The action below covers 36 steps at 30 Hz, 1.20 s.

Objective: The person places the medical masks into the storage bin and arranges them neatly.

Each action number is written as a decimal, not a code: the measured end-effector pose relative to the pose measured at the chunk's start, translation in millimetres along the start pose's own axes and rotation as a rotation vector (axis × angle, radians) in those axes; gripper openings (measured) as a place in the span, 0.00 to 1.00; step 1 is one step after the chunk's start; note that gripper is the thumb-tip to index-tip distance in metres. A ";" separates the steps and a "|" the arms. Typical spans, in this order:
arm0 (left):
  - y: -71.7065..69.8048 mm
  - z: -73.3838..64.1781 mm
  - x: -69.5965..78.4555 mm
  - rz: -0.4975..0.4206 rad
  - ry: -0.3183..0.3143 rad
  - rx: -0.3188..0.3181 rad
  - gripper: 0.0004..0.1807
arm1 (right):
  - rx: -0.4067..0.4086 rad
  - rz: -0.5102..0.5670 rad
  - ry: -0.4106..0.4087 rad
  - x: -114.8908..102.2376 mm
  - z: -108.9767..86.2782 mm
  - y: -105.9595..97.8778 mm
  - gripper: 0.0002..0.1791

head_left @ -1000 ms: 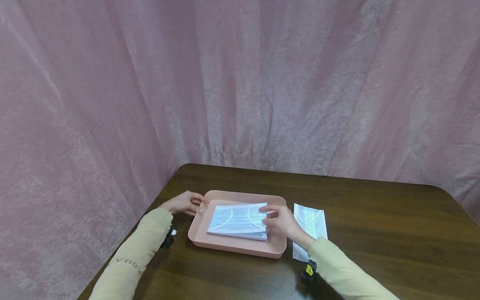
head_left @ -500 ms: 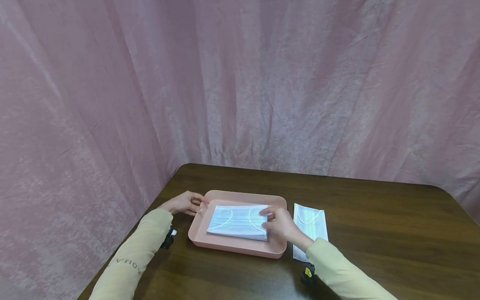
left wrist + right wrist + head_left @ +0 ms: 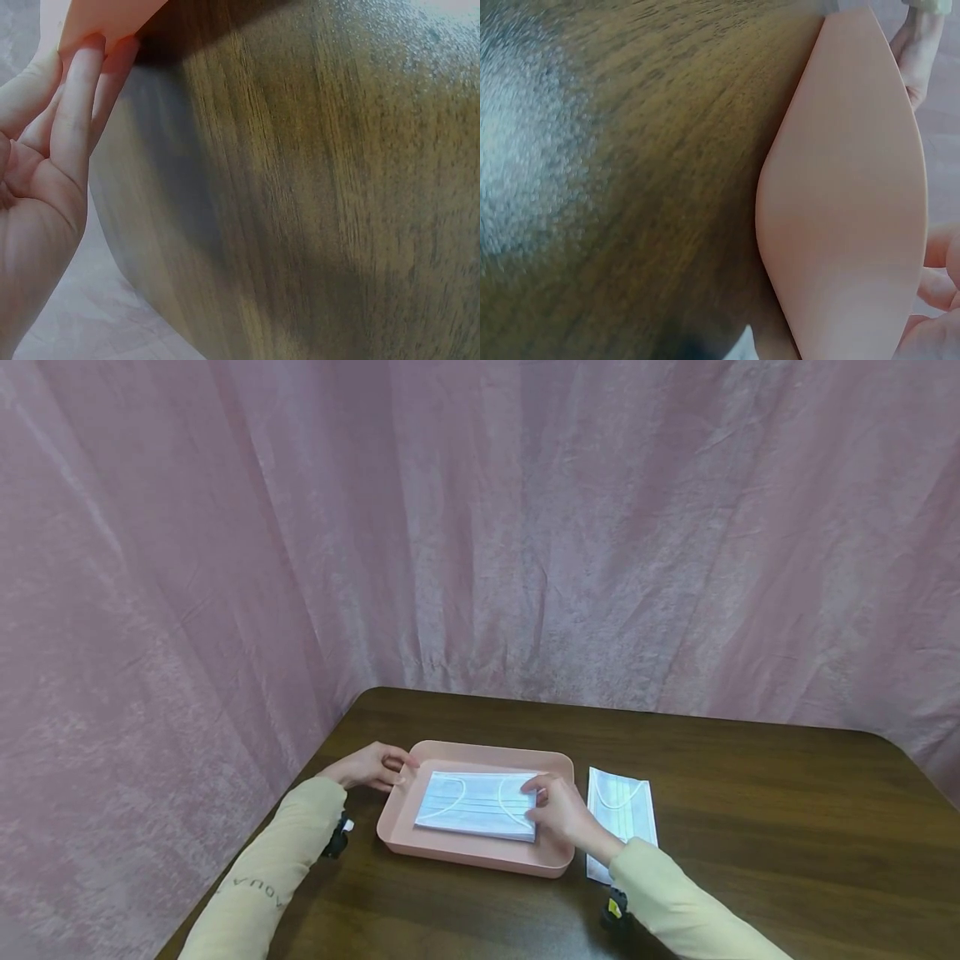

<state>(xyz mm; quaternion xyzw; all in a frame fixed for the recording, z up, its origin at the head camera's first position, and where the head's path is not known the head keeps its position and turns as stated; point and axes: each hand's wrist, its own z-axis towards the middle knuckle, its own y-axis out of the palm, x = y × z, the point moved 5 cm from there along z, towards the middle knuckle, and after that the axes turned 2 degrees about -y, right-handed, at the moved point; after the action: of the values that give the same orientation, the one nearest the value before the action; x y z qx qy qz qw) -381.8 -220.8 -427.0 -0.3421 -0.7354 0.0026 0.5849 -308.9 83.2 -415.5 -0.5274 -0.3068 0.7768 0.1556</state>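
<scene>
A pink tray point(image 3: 472, 860) lies on the table, its left rim pinched by my left hand point(image 3: 371, 766). In the left wrist view the fingers press the outside of the tray wall point(image 3: 112, 19), with the thumb on the other side. Inside the tray is a neat pile of pale blue face masks point(image 3: 472, 806) with white ear loops. My right hand point(image 3: 562, 810) reaches over the tray's right side and pinches the right edge of the masks; its fingertips partly cover that edge. The tray wall hides most of the right hand in the right wrist view.
Right of the tray, another face mask point(image 3: 626, 810) lies on the dark wooden table point(image 3: 750, 802), partly under my right forearm. A pink curtain point(image 3: 480, 527) hangs behind the table and along its left side.
The top mask's right end has come slightly down and toward the front, so it now lines up with the masks below. My right hand moved slightly with it; my left hand stayed still.
</scene>
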 end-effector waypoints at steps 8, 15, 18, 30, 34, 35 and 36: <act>0.4 -0.2 -0.1 -0.009 0.011 -0.007 0.20 | 0.011 -0.016 0.002 -0.3 -1.9 0.7 0.15; 0.7 -2.1 1.7 0.001 0.003 0.005 0.20 | 0.006 -0.028 -0.003 -0.4 -2.4 -0.3 0.14; 0.6 -2.0 1.4 0.002 0.000 0.008 0.20 | -0.003 -0.031 0.004 -0.7 -2.4 -0.8 0.14; 0.3 -1.7 1.3 -0.003 0.002 0.013 0.19 | 0.034 0.002 0.048 -1.1 -0.9 -12.9 0.18; 0.4 -1.0 1.0 0.002 0.006 0.008 0.19 | 0.069 0.020 0.050 -0.2 1.2 -23.4 0.18; 0.5 -0.9 1.1 0.002 0.008 0.007 0.19 | 0.070 0.023 0.057 0.4 1.6 -26.0 0.17; 0.6 -0.7 1.1 0.003 0.010 0.005 0.19 | 0.071 0.027 0.063 1.0 2.0 -28.8 0.17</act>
<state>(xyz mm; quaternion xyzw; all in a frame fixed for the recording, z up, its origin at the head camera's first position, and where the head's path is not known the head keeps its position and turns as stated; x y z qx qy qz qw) -380.9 -220.1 -426.1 -0.3416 -0.7322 0.0035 0.5893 -313.5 105.1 -397.3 -0.5499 -0.2668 0.7722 0.1734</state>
